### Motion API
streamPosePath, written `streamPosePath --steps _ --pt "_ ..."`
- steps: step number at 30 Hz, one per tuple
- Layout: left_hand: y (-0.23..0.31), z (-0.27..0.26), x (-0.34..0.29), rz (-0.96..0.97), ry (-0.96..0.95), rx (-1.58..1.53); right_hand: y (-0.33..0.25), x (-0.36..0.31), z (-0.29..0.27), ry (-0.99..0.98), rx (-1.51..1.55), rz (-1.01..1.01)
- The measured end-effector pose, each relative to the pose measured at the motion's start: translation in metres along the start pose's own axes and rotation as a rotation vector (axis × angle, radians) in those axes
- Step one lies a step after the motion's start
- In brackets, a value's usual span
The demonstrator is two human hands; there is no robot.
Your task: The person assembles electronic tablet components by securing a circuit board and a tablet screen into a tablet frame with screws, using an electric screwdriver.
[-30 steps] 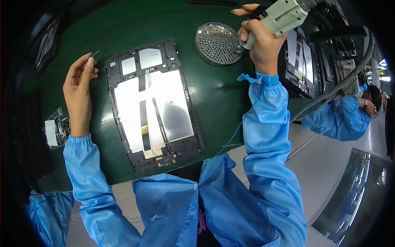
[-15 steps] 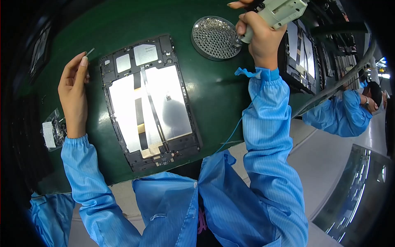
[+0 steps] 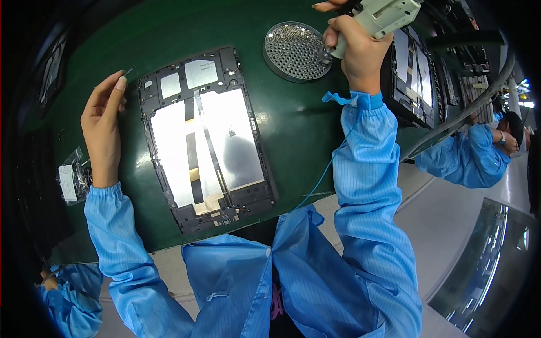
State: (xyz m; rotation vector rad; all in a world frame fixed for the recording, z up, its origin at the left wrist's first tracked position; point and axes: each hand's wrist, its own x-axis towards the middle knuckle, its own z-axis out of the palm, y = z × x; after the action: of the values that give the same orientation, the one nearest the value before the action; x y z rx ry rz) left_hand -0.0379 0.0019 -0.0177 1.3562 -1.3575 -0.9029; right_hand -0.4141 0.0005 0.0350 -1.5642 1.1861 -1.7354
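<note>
My left hand [image 3: 104,121] pinches a small, thin dark strip [image 3: 130,71] between thumb and fingertips, beside the upper left corner of an opened tablet [image 3: 228,135]. The tablet lies on the green table with its silvery inner plates, dark frame and ribbon cables showing. In my right hand [image 3: 359,53] is a pale electric screwdriver [image 3: 389,17], gripped round its body. Its tip end reaches the right rim of a round screw dish [image 3: 296,48] holding many small metal screws; the very tip is hard to make out.
A clear bag of small parts [image 3: 74,177] with a white label lies at the left. More tablets [image 3: 414,73] are stacked at the right, beside a grey cable [image 3: 468,112]. A co-worker in blue [image 3: 468,155] sits beyond; another blue sleeve [image 3: 73,298] shows at lower left.
My left hand has shifted slightly right and the strip has turned a little. At lower left, a co-worker's hand has come into view. My right hand has hardly moved.
</note>
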Motion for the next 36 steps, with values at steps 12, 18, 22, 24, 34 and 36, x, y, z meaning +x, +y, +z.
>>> streamPosePath --steps 12,18,22,24,34,36 --pt "0.007 -0.01 0.013 -0.128 -0.205 -0.201 -0.012 -0.003 0.002 0.018 0.039 0.034" --pt "0.017 -0.011 0.016 -0.154 -0.243 -0.102 -0.043 -0.011 0.03 -0.02 0.183 0.017" --pt "0.03 -0.003 0.015 -0.204 -0.302 -0.046 -0.061 -0.018 0.071 -0.115 0.204 -0.001" --pt "0.027 -0.003 0.014 -0.153 -0.298 -0.029 -0.067 -0.022 0.088 -0.164 0.27 0.024" --pt "0.019 -0.009 0.019 -0.157 -0.314 0.06 -0.07 -0.019 0.124 -0.241 0.408 0.045" --pt "0.021 -0.008 0.018 -0.129 -0.31 0.079 -0.073 -0.016 0.131 -0.284 0.407 -0.006"
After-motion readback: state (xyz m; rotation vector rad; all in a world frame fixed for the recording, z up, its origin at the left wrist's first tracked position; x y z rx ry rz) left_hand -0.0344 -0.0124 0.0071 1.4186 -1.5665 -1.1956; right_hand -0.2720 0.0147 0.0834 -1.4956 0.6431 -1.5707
